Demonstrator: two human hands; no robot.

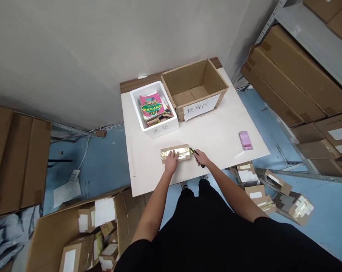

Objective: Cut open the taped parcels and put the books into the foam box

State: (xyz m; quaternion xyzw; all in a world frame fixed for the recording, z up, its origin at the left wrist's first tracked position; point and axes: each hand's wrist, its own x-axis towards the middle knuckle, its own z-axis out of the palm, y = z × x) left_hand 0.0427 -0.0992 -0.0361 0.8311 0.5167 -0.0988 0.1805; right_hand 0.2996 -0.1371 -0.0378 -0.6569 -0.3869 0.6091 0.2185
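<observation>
A small taped cardboard box (pixel 184 151) lies flat near the front edge of the white table (pixel 148 170). My left hand (pixel 171 161) rests on its top with the fingers spread, pressing on the shiny tape. In my right hand (pixel 201 157) is a black and yellow utility knife (pixel 193 150), its tip close to the right end of the box. Whether the blade touches the cardboard I cannot tell.
Behind stand a white foam box (pixel 165 128) holding booklets and a large cardboard box (pixel 175 106) with a paper label. A blurred pink item (pixel 245 140) lies at right. Parcels fill a big carton (pixel 49 226) at lower left; more parcels (pixel 256 192) lie on the floor.
</observation>
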